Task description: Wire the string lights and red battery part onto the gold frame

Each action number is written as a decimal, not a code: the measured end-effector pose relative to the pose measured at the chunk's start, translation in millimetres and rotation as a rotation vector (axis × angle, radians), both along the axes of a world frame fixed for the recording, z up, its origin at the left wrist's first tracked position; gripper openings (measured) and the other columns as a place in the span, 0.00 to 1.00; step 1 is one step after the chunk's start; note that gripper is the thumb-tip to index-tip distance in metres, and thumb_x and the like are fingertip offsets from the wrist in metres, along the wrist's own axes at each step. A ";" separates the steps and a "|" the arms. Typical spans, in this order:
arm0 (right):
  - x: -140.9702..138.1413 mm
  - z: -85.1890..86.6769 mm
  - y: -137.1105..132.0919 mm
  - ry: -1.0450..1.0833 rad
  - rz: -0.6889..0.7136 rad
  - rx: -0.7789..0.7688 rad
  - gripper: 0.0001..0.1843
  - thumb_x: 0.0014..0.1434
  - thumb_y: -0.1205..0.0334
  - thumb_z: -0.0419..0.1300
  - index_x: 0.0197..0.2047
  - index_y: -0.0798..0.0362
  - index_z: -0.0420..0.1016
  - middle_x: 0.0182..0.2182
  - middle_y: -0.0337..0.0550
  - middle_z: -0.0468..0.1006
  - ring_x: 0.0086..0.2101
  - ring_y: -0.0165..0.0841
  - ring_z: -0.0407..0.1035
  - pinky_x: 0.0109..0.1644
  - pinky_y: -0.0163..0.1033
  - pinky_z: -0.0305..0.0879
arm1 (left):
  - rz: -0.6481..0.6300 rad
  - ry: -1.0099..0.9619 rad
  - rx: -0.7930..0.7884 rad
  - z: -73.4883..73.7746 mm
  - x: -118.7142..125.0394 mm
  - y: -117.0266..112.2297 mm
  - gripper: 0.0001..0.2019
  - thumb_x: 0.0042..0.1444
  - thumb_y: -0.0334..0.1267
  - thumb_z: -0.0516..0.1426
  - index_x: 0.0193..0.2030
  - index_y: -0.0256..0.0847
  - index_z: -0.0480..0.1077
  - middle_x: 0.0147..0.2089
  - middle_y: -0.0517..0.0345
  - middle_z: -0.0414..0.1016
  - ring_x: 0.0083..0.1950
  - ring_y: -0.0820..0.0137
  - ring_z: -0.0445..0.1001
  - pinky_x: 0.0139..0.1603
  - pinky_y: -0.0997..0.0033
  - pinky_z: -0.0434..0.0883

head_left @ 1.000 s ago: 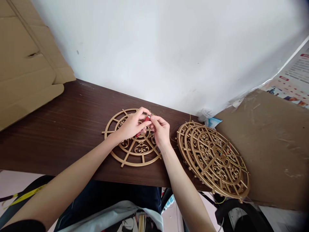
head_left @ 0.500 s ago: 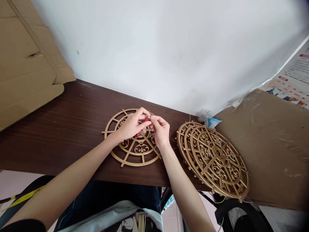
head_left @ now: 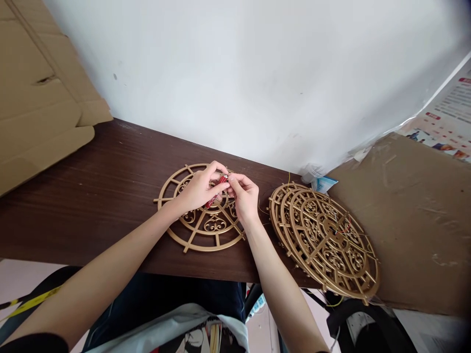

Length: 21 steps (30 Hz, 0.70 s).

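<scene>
Left hand [head_left: 198,190] — gripping red object [head_left: 211,201]

From my remote feed: left forearm [head_left: 121,255] bare, long shallow diagonal inward; right forearm [head_left: 281,279] bare, steeper. I have left hand [head_left: 196,190] back-up, index arched, thumb stretched rightward. Right hand [head_left: 248,200] close beside it, fingers curled, thumb and index pinched.

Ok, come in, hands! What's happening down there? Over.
Left hand gripping small red object; right hand pinching near its silvery end. Round gold frame lies beneath. Stacked gold frames to the right.
</scene>
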State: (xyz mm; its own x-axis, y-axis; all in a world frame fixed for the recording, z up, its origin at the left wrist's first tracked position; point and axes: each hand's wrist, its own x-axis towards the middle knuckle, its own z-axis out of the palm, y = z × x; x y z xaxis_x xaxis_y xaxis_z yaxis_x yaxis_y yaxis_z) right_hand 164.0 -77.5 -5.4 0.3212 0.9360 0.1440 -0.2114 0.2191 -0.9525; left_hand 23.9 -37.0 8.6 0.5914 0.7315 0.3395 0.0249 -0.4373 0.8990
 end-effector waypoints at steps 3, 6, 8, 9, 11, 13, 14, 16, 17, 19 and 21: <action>1.4 -0.4 0.0 -0.030 0.001 0.018 0.12 0.49 0.54 0.68 0.32 0.53 0.79 0.23 0.36 0.75 0.23 0.26 0.64 0.26 0.32 0.60 | 0.005 -0.005 0.001 -0.5 0.1 0.4 0.11 0.60 0.41 0.57 0.46 0.42 0.60 0.37 0.55 0.79 0.28 0.69 0.80 0.27 0.74 0.76; 2.6 -1.3 0.2 -0.063 -0.007 0.026 0.11 0.50 0.54 0.68 0.33 0.52 0.79 0.24 0.36 0.76 0.24 0.26 0.65 0.26 0.32 0.61 | -0.005 -0.026 -0.006 0.0 0.2 0.1 0.11 0.60 0.41 0.57 0.45 0.42 0.61 0.36 0.56 0.79 0.28 0.69 0.80 0.27 0.75 0.76; 3.2 -1.8 0.1 -0.081 -0.011 0.020 0.11 0.50 0.54 0.68 0.33 0.52 0.79 0.25 0.37 0.76 0.24 0.27 0.65 0.27 0.33 0.63 | -0.008 -0.031 -0.006 0.0 0.1 0.0 0.11 0.60 0.41 0.57 0.45 0.42 0.61 0.35 0.57 0.79 0.28 0.70 0.80 0.26 0.75 0.76; 3.4 -1.9 0.0 -0.088 -0.012 0.018 0.11 0.50 0.54 0.68 0.33 0.52 0.79 0.24 0.37 0.76 0.24 0.27 0.65 0.27 0.33 0.63 | -0.008 -0.031 -0.006 -0.2 0.1 0.0 0.11 0.60 0.41 0.57 0.45 0.41 0.61 0.35 0.57 0.79 0.27 0.70 0.80 0.26 0.75 0.76; 3.8 -1.7 -0.4 -0.098 -0.011 0.020 0.11 0.51 0.53 0.67 0.33 0.52 0.79 0.24 0.36 0.76 0.24 0.27 0.65 0.27 0.33 0.64 | -0.006 -0.027 -0.009 -0.8 0.0 0.3 0.11 0.60 0.42 0.57 0.45 0.42 0.61 0.36 0.56 0.79 0.28 0.69 0.80 0.27 0.75 0.76; 4.1 -1.2 -1.0 -0.106 -0.008 0.025 0.11 0.51 0.53 0.67 0.33 0.52 0.79 0.23 0.36 0.75 0.23 0.27 0.65 0.27 0.33 0.64 | -0.005 -0.017 -0.011 -1.3 -0.2 0.5 0.11 0.60 0.42 0.57 0.45 0.42 0.61 0.37 0.56 0.80 0.28 0.69 0.80 0.27 0.74 0.76; 4.2 -0.9 -1.1 -0.108 -0.007 0.027 0.11 0.51 0.54 0.67 0.33 0.52 0.79 0.23 0.36 0.75 0.23 0.27 0.65 0.27 0.33 0.64 | -0.004 -0.011 -0.009 -1.3 -0.4 0.6 0.11 0.60 0.42 0.57 0.45 0.42 0.61 0.37 0.56 0.79 0.28 0.68 0.80 0.27 0.74 0.76; 4.2 -0.5 -1.3 -0.111 -0.009 0.031 0.10 0.51 0.54 0.67 0.33 0.52 0.79 0.23 0.36 0.75 0.23 0.27 0.65 0.27 0.33 0.64 | -0.005 -0.002 -0.002 -0.9 -0.6 0.5 0.11 0.60 0.42 0.57 0.45 0.42 0.61 0.37 0.56 0.79 0.28 0.69 0.80 0.27 0.74 0.76; 4.1 -0.4 -1.3 -0.115 -0.010 0.031 0.10 0.51 0.54 0.67 0.33 0.52 0.79 0.23 0.36 0.76 0.24 0.27 0.65 0.27 0.33 0.64 | -0.005 0.001 0.003 -0.4 -0.7 0.3 0.11 0.60 0.42 0.56 0.45 0.42 0.60 0.36 0.57 0.79 0.28 0.69 0.80 0.27 0.74 0.75; 3.9 -0.5 -1.3 -0.122 -0.015 0.025 0.11 0.52 0.54 0.67 0.33 0.52 0.79 0.24 0.37 0.76 0.24 0.27 0.65 0.27 0.33 0.64 | -0.007 0.010 0.014 0.6 -0.9 -0.1 0.10 0.61 0.42 0.56 0.44 0.42 0.61 0.35 0.58 0.79 0.28 0.69 0.79 0.27 0.74 0.74; 3.5 -0.6 -1.3 -0.128 -0.019 0.019 0.11 0.52 0.53 0.67 0.33 0.52 0.79 0.24 0.37 0.76 0.24 0.27 0.65 0.28 0.33 0.64 | -0.001 0.020 0.036 1.4 -0.9 -0.4 0.09 0.61 0.42 0.55 0.44 0.42 0.61 0.33 0.59 0.79 0.27 0.70 0.79 0.27 0.75 0.73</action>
State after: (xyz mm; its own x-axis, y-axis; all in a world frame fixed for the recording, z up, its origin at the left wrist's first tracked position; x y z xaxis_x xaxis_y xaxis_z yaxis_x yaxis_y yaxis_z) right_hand 167.4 -78.8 -6.1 0.3169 0.9266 0.2024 -0.0844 0.2401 -0.9671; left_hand 23.0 -37.4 10.0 0.5992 0.7184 0.3534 0.0427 -0.4694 0.8819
